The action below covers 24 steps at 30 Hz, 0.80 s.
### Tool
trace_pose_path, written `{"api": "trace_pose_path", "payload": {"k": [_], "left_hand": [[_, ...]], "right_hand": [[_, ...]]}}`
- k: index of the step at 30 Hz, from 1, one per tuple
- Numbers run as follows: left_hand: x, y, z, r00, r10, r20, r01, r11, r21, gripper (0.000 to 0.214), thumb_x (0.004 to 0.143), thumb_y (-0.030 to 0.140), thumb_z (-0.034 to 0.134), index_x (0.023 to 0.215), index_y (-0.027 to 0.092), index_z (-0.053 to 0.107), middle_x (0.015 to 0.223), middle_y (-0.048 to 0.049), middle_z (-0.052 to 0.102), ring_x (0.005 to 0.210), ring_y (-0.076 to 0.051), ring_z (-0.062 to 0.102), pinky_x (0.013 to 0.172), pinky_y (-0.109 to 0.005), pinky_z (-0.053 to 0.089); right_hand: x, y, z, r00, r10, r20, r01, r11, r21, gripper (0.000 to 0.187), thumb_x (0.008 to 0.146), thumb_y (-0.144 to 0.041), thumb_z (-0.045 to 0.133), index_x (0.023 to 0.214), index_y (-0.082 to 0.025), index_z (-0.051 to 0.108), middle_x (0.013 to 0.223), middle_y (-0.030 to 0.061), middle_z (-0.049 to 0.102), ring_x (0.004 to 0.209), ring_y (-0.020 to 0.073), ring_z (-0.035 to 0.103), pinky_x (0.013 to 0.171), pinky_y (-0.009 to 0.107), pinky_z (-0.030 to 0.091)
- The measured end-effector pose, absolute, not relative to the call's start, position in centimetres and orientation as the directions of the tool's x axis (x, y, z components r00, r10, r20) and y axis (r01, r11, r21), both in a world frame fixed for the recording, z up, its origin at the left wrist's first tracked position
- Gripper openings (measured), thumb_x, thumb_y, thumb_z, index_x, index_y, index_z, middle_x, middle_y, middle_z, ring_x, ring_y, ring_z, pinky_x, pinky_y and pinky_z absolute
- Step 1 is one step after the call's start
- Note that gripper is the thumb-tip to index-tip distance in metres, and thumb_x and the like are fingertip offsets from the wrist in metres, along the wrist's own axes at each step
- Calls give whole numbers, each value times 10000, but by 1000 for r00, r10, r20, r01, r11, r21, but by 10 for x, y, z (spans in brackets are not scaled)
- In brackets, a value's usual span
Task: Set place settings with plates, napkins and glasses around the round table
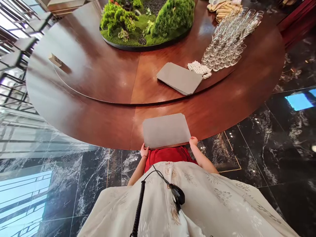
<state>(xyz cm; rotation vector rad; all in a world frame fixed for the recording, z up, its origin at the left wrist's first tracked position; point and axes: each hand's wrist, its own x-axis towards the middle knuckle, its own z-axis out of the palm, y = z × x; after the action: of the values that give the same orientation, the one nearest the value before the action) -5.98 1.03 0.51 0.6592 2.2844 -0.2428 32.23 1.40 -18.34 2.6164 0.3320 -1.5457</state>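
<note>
A grey placemat (166, 131) with cut corners lies at the table's near edge; an offset edge at its far right corner hints at a second sheet beneath. My left hand (144, 150) pinches its near left corner, thumb on top. At the near right corner, my right hand (194, 141) has its fingers closed on the same mat. Farther off, on the raised round turntable (106, 79), rests a stack of similar grey placemats (180, 78), slightly askew. White lattice-like pieces (199, 68) touch the far right end of that stack.
Rows of clear stemmed glasses (223, 49) crowd the turntable's right side, with folded tan cloths (228, 11) behind them. A mossy miniature garden (148, 29) fills the centre. A small block-like holder (55, 60) stands at left. Dark marble floor (96, 177) surrounds the wooden table (111, 128).
</note>
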Motion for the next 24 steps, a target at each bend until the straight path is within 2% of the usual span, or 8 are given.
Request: {"api": "trace_pose_path", "payload": {"k": [4,8,12,14,16,19,24], "left_hand": [[-45,14,6,-695,286,-660,430,900,-64,583,884,92,582,1463,74,516,854,-57,718,825,-164,678,849,-258,508],[-38,17,5,-699,264,-664,458,879,-133,598,897,114,560,1491,94,493,877,-60,724,886,-186,694,893,-280,515],[-34,22,4,-684,356,-637,591,782,-198,502,907,187,549,1400,97,582,1030,-121,716,1054,-228,674,968,-304,506],[-31,28,2,-696,399,-597,624,748,-226,452,907,193,533,1341,97,616,1134,-153,696,1152,-249,641,1009,-321,490],[-29,37,0,-730,396,-557,600,762,-244,466,909,185,517,1361,96,590,1187,-161,688,1202,-252,625,1040,-327,474],[-31,51,-1,-771,335,-542,523,819,-238,485,908,166,514,1385,93,573,1187,-154,708,1168,-244,654,1032,-317,481],[-40,61,6,-718,310,-623,530,824,-201,339,868,156,570,1166,131,731,1114,-142,747,1067,-252,693,945,-314,523]], "right_hand": [[341,14,-179,435,150,-888,266,-963,-32,180,751,-145,647,913,-155,725,971,114,777,892,215,735,821,256,543],[354,25,-176,387,137,-912,308,-951,-12,152,744,-148,659,877,-161,732,967,111,778,898,222,737,831,264,546],[361,37,-175,322,127,-938,366,-931,0,165,757,-143,644,881,-156,752,984,117,776,940,243,737,859,290,547],[364,42,-174,281,122,-952,402,-916,1,150,753,-135,639,845,-156,754,908,111,774,910,248,742,829,291,552],[366,47,-173,240,123,-963,441,-897,-4,128,742,-133,642,798,-159,755,827,108,763,877,260,746,799,297,555],[369,53,-171,201,140,-970,494,-869,-23,131,737,-141,642,775,-166,765,844,127,765,909,289,748,809,321,555],[376,59,-169,169,173,-970,536,-842,-57,175,765,-164,627,825,-176,791,1003,147,773,1018,304,732,878,337,545]]}}
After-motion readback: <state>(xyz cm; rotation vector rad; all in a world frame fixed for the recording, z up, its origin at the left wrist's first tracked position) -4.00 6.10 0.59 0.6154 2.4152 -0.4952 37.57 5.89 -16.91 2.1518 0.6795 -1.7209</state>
